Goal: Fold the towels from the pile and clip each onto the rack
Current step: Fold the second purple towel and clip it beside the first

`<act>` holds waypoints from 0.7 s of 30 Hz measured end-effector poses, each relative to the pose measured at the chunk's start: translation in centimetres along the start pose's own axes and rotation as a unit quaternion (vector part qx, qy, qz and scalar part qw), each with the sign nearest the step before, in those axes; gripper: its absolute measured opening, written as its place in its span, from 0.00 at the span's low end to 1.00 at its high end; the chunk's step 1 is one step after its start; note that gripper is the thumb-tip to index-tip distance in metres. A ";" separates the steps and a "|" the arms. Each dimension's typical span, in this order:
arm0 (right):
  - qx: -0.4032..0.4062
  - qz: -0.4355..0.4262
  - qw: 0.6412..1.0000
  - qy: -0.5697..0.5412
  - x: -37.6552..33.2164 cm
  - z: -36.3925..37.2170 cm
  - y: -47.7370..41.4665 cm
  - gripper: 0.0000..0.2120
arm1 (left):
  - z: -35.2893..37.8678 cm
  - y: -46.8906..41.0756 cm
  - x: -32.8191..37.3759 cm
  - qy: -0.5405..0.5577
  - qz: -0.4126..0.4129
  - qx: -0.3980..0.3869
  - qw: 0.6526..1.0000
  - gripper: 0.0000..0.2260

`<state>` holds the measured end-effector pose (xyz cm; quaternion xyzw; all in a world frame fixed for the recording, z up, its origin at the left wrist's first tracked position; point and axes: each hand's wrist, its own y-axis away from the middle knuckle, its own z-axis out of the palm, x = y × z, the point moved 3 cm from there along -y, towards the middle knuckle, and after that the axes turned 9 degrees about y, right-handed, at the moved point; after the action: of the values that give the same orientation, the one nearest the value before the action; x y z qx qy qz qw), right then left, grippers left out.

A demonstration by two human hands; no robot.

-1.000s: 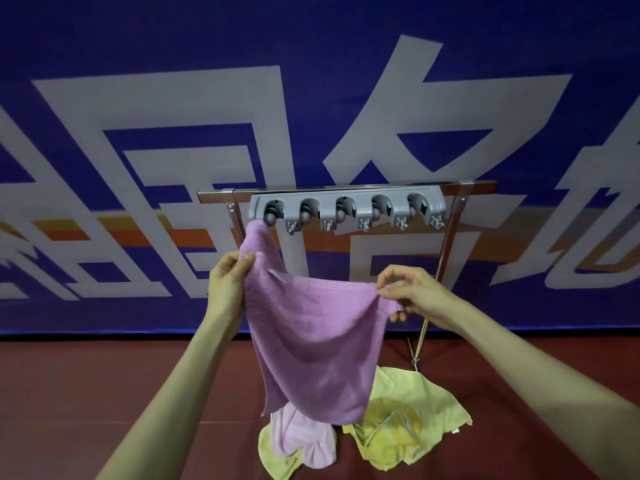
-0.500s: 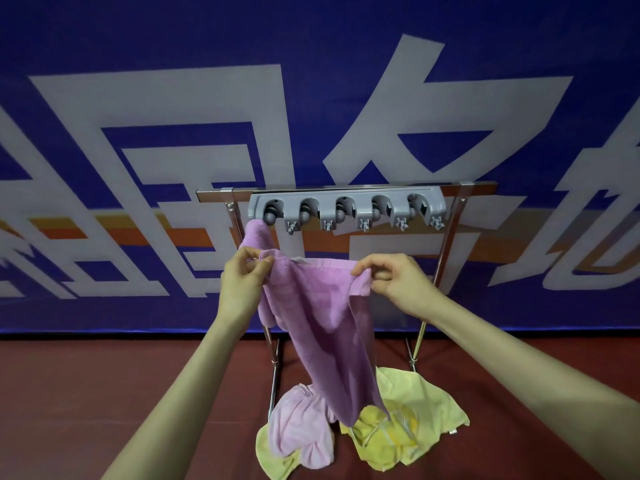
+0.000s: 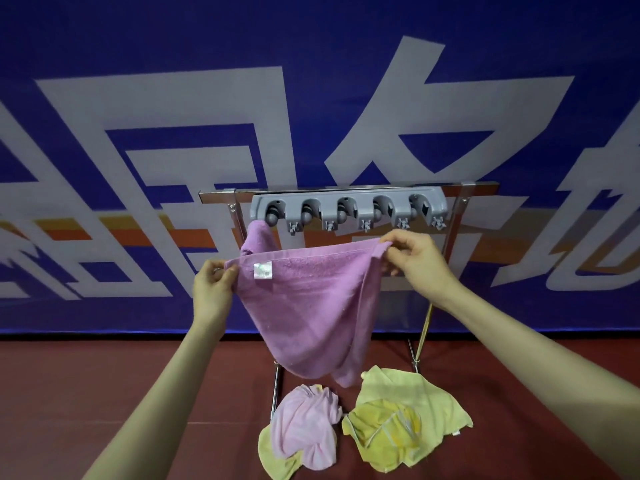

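Note:
I hold a purple towel (image 3: 311,306) stretched in front of the rack, its top edge level and a white label near the left corner. My left hand (image 3: 213,289) pinches the left corner and my right hand (image 3: 415,261) pinches the right corner. Behind it, another purple towel (image 3: 256,237) hangs from the leftmost clip of the grey clip bar (image 3: 346,209) on the metal rack (image 3: 464,202). The other clips hold nothing. On the floor below lies the pile: a pink towel (image 3: 304,424) and yellow towels (image 3: 405,420).
A blue banner (image 3: 311,98) with large white characters stands close behind the rack. The floor (image 3: 104,393) is dark red. The rack's metal legs (image 3: 424,334) reach down on both sides of the pile.
My hands moved apart, the right one up and to the right, spreading the towel wide; its label side now faces me. A second ago it was spread, then gathered narrow.

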<state>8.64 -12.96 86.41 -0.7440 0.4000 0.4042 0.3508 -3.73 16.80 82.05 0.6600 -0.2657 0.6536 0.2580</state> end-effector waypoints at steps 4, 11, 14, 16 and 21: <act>0.026 -0.008 1.000 0.008 -0.6 -0.6 -0.6 0.14 | -0.2 -0.1 -0.1 0.027 -0.011 0.008 1.000 0.04; 0.099 -0.044 0.994 0.026 -1.7 -3.1 -1.7 0.14 | -0.4 -0.6 -0.1 0.034 -0.023 0.010 0.999 0.05; 0.024 -0.067 0.997 -0.011 -2.7 -3.7 -1.2 0.13 | -0.2 -0.5 0.0 0.054 -0.034 0.008 0.998 0.04; -0.059 -0.081 0.995 -0.013 -3.1 -4.2 -1.1 0.09 | 0.1 -0.3 0.1 0.063 -0.045 -0.003 0.997 0.06; -0.199 -0.071 0.976 -0.048 -4.7 -4.0 -0.4 0.06 | 1.9 1.0 1.0 0.043 -0.053 -0.074 0.995 0.04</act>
<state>8.57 -14.70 92.32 -0.8051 0.2402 0.4853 0.2420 -3.04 14.74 83.07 0.6232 -0.2672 0.6455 0.3515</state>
